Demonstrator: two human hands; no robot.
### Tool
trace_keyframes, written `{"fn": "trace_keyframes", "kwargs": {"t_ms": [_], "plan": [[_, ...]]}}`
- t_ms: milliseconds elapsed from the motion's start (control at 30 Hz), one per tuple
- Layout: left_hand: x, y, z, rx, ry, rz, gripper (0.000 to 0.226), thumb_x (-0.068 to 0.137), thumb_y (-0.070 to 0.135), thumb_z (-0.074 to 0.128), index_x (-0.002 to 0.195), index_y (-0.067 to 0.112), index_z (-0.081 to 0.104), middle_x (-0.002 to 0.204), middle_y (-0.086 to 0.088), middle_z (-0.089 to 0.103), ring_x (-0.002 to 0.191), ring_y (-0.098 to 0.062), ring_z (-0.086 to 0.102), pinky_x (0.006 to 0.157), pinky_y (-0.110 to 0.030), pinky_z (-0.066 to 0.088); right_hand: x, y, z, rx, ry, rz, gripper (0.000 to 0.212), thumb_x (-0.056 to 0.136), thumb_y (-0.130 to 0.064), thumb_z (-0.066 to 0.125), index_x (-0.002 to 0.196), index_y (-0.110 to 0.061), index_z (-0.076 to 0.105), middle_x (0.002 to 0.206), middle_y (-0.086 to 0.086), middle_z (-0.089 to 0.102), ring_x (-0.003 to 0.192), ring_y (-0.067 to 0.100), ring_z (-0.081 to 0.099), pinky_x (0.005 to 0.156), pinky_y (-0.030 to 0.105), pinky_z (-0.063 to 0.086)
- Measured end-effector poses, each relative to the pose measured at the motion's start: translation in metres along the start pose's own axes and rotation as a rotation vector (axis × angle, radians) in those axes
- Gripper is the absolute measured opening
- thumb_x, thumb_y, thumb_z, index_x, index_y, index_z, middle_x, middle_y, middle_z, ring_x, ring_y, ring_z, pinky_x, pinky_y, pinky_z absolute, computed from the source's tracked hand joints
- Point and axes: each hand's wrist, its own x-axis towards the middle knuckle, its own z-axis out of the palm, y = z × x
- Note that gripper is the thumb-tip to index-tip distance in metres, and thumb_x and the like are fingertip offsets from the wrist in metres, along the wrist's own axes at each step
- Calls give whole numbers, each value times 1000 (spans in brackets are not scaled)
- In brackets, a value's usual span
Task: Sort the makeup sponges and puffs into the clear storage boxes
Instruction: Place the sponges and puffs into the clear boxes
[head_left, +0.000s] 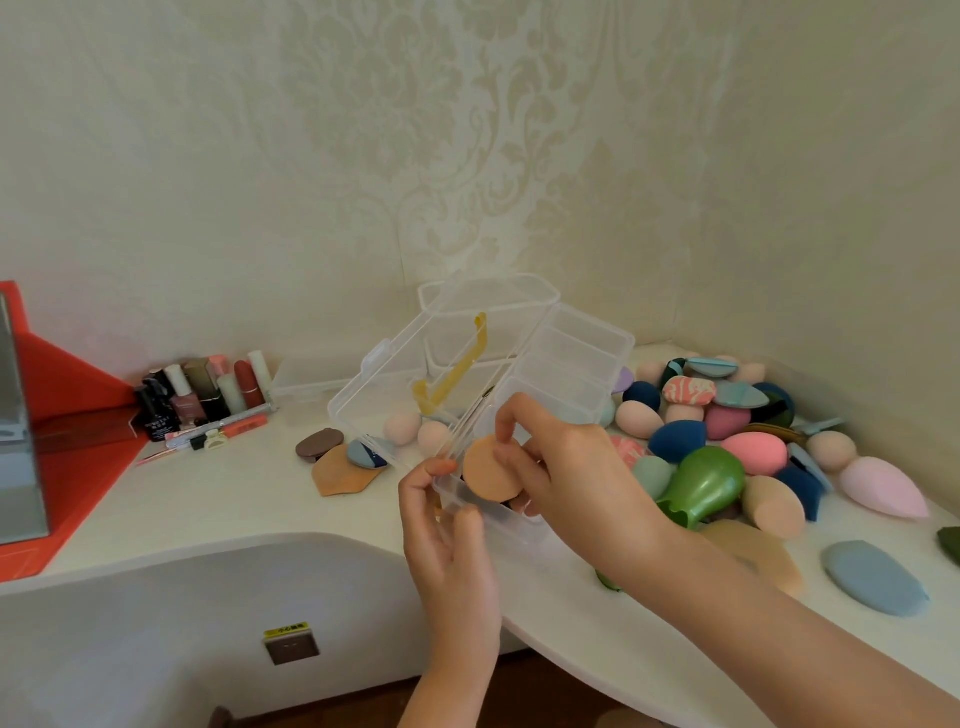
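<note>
Round tan foam puff (485, 470) meets clear plastic divided box (571, 358), centre frame.
Right hand (566, 467) pinches the puff; left hand (447, 530) grips the box's near corner; coloured egg-shaped sponges (748, 452) are heaped at the right.

This looks like a make-up corner in a home. The wall has soft cream wallpaper with a leafy pattern (467, 130). A white curved surface (234, 499) runs along it, with a mirror in a red frame (18, 426) standing at the left end. Little bottles of nail polish and lipsticks (208, 395) stand by the wall, and a big pile of soft sponges in many colours (727, 421) lies on the right.
</note>
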Motion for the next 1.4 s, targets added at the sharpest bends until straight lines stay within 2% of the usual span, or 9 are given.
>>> {"fn": "trace_keyframes", "kwargs": {"t_ms": [100, 233, 433, 600, 800, 967, 1133, 1267, 1400], "plan": [[0, -1, 0, 3, 8, -1, 33, 75, 8, 45, 103, 23, 55, 105, 3, 60, 97, -4, 57, 79, -11, 45, -1, 3, -3, 27, -37, -37, 11, 93, -12, 49, 94, -17, 59, 70, 5, 66, 63, 18, 61, 61, 27, 47], [0, -3, 0, 26, -4, 1, 34, 75, 8, 46, 103, 25, 55, 103, 12, 60, 106, -7, 55, 86, -14, 44, -3, 4, -7, 6, -89, -32, 14, 86, -20, 63, 99, -22, 62, 81, 0, 66, 65, 8, 56, 65, 15, 43], [0, -2, 1, 29, -5, 2, 33, 73, 7, 44, 101, 22, 54, 100, 16, 59, 105, -3, 55, 83, -11, 43, -4, 7, -2, 2, -9, -35, 23, 83, -12, 61, 102, -20, 50, 76, 6, 67, 64, 18, 61, 60, 29, 49], [0, 0, 3, -9, -1, 2, 33, 72, 4, 44, 100, 20, 54, 96, 15, 60, 93, 3, 58, 75, -7, 44, -5, 7, 3, -102, 5, -193, 17, 83, -5, 58, 94, -12, 48, 59, -5, 51, 66, 23, 48, 59, 31, 42], [1, -1, 0, -8, -14, -29, 35, 72, 7, 45, 101, 23, 54, 97, 16, 61, 95, -3, 59, 76, -14, 47, 2, 6, -12, -29, -186, -226, 13, 91, -29, 60, 98, -20, 67, 77, -5, 69, 74, 9, 64, 67, 21, 51], [-2, 5, 3, 35, -34, 4, 35, 73, 6, 45, 95, 31, 54, 95, 19, 59, 89, 4, 56, 74, -7, 43, 1, 4, -14, -183, -259, -183, 19, 93, -27, 56, 111, -25, 61, 93, -4, 72, 89, 10, 65, 80, 28, 52], [0, 5, 2, 31, -6, -1, 31, 72, 7, 45, 96, 23, 53, 99, 4, 57, 86, 3, 55, 72, -6, 42, 7, 2, -4, -428, -250, -239, 16, 89, -11, 50, 92, -21, 62, 77, 1, 65, 71, 22, 57, 66, 35, 49], [-1, 5, 3, 4, -32, -12, 31, 71, 6, 44, 97, 21, 52, 91, 16, 59, 81, 6, 56, 69, -5, 42, 8, 1, -14, -356, -345, -241, 25, 97, -26, 44, 102, -25, 69, 80, 0, 68, 68, 17, 54, 59, 23, 39], [-1, 5, 2, 0, -24, -7, 32, 71, 6, 45, 97, 23, 52, 98, 9, 58, 86, 2, 56, 73, -7, 43, 12, -9, -8, -531, -342, -205, 25, 96, -22, 45, 104, -27, 69, 83, -1, 65, 74, 19, 53, 53, 28, 37]]}}
